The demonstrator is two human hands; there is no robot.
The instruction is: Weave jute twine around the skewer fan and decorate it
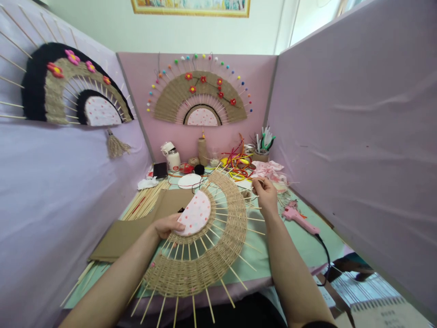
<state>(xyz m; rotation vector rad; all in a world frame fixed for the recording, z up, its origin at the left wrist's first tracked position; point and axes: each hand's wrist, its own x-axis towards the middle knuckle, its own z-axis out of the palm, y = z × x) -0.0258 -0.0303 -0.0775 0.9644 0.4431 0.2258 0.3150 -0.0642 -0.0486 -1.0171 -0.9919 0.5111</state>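
Note:
A half-round woven fan [235,218] of tan cord and thin sticks is held tilted over the table. At its centre is a white half-disc with pink dots [197,213]. My left hand [168,225] is closed on this half-disc, thumb on the front face and the other fingers hidden behind. Beside the fan's right edge, near the stick ends, my right hand [266,196] pinches a strand of tan twine [256,181]. A small roll of twine [246,195] lies behind the stick ends.
A pink glue gun [300,217] with a black cable lies at right. Brown cardboard [119,237] and a bundle of sticks [139,202] are at left. Behind are a white bottle [172,157], colourful cords [239,166] and a tool pot [261,156]. Finished fans [201,95] hang on the partitions.

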